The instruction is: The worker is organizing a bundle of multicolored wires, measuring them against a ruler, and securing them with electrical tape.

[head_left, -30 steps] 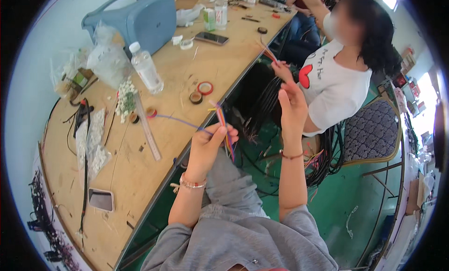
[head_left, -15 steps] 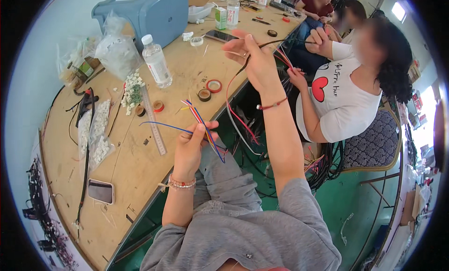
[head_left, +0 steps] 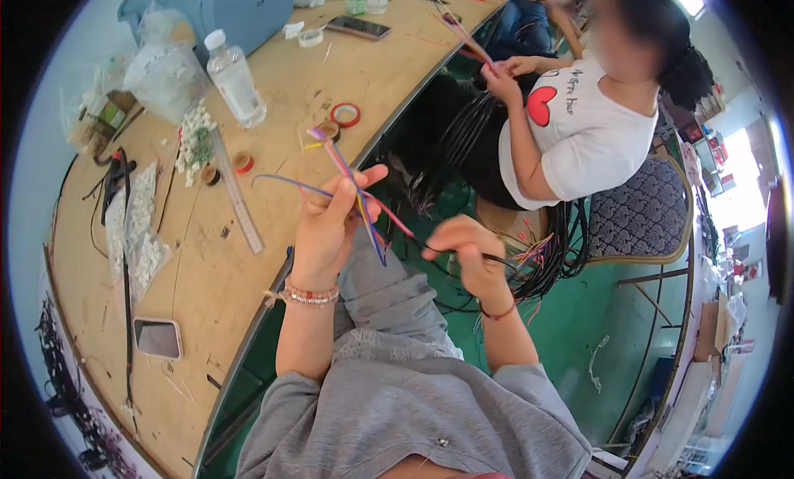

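Note:
Pinched between thumb and fingers, a bundle of thin coloured wires [head_left: 339,158] is held in my left hand [head_left: 325,227] beside the table edge. Blue, yellow, pink and purple strands stick out above and below the fingers, and one blue strand points left. My right hand [head_left: 471,260] is closed around a black cable [head_left: 499,259], lower and to the right, over the green floor. Pinkish-red wires [head_left: 395,219] run from the cable's end up to the left hand.
On the wooden table [head_left: 207,264] lie a phone [head_left: 157,338], a steel ruler [head_left: 237,194], white connectors [head_left: 195,140], tape rolls [head_left: 346,114] and a bottle [head_left: 236,81]. A co-worker [head_left: 571,140] sits at right, handling wires. Black cables [head_left: 571,235] hang by a chair [head_left: 641,206].
My right hand has come down from high over the table edge toward me, with the black cable now in its grip. My left hand has shifted slightly and keeps the coloured wires.

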